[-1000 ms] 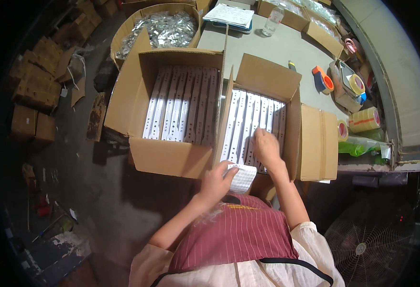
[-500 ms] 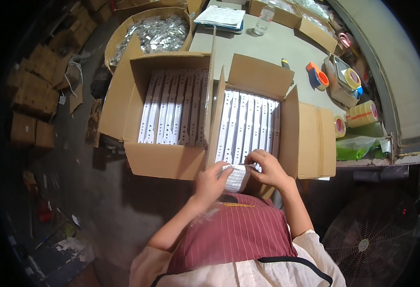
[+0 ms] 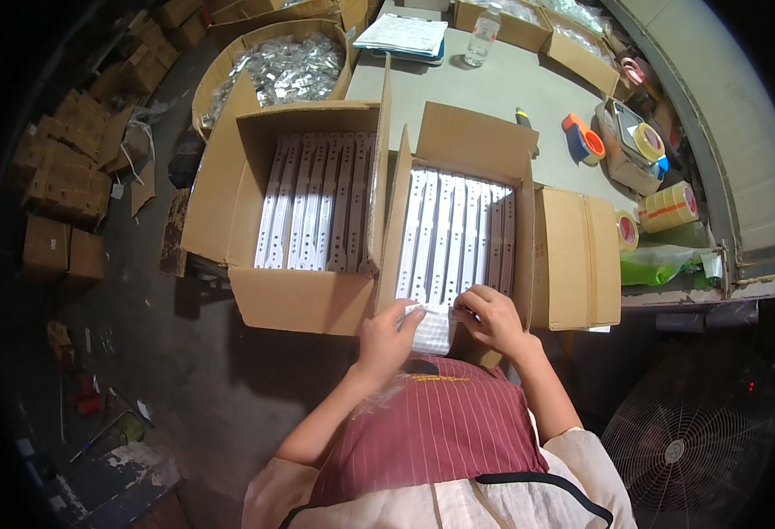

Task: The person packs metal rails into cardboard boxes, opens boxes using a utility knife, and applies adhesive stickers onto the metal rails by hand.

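1. We had the left hand (image 3: 385,337) pinching a white sheet (image 3: 434,333) between our body and the metal strips (image 3: 431,234). The right hand (image 3: 491,320) was at its other top corner, fingertips bunched; we couldn't tell if they'd gripped it.
2. Doing that well, we reckoned, meant holding the sheet taut and working slowly from one corner (creased paper is a pain).
3. It carried rows of tiny grey marks, too small to read.
4. Our maroon apron (image 3: 431,423) had yellow lettering, also unreadable.
5. The strips sat in an open cardboard box (image 3: 472,139).
6. Farther out, the papers (image 3: 402,33) and bottle (image 3: 482,40) told us nothing legible.
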Available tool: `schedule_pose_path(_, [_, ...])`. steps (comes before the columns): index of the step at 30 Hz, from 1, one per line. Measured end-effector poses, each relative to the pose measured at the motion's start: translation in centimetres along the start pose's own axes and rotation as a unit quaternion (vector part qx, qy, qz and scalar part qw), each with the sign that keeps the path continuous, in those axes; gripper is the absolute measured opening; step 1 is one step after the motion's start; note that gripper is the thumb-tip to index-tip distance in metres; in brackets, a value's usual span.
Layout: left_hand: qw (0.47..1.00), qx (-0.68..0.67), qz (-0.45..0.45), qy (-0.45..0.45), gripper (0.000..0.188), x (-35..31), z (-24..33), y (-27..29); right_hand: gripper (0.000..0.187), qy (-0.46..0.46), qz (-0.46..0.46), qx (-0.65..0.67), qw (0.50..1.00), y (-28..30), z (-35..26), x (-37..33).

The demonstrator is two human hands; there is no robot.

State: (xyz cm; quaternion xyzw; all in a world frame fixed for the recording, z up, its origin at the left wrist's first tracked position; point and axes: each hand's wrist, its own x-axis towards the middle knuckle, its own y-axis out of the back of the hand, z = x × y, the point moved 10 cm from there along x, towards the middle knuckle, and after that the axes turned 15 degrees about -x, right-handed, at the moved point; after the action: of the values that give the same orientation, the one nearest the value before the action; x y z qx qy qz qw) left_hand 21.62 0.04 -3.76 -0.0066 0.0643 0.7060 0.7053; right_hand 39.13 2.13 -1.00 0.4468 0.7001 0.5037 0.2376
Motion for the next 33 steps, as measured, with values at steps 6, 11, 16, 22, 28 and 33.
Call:
schedule_pose_path(6, [1.000, 0.000, -0.003, 0.016, 0.021, 0.0, -0.3, 0.3, 0.020, -0.073, 0.090, 0.108, 0.987, 3.5, 4.5, -1.7])
schedule_pose_path(11, [1.000, -0.002, -0.021, 0.015, 0.022, -0.1, 0.3, -0.2, 0.007, -0.377, 0.112, 0.430, 0.813, 1.5, 18.0, -7.3])
schedule_pose_path(16, [0.999, 0.013, -0.039, 0.005, 0.023, 0.0, 0.2, -1.0, 0.012, -0.268, 0.021, 0.346, 0.899, -0.8, 18.5, -1.8])
schedule_pose_path(22, [1.000, -0.001, -0.002, -0.005, 0.023, -0.2, -0.7, -0.2, 0.022, -0.048, -0.121, -0.018, 0.991, -3.3, 12.3, 4.0])
schedule_pose_path(28, [1.000, -0.014, 0.025, 0.006, 0.021, -0.4, -0.9, 0.3, 0.019, -0.074, -0.110, -0.031, 0.991, -3.1, 13.0, 4.1])
schedule_pose_path(33, [1.000, -0.011, 0.029, -0.001, 0.021, -0.3, -0.9, 0.2, 0.019, -0.096, -0.112, -0.083, 0.986, -2.7, 13.8, 4.9])
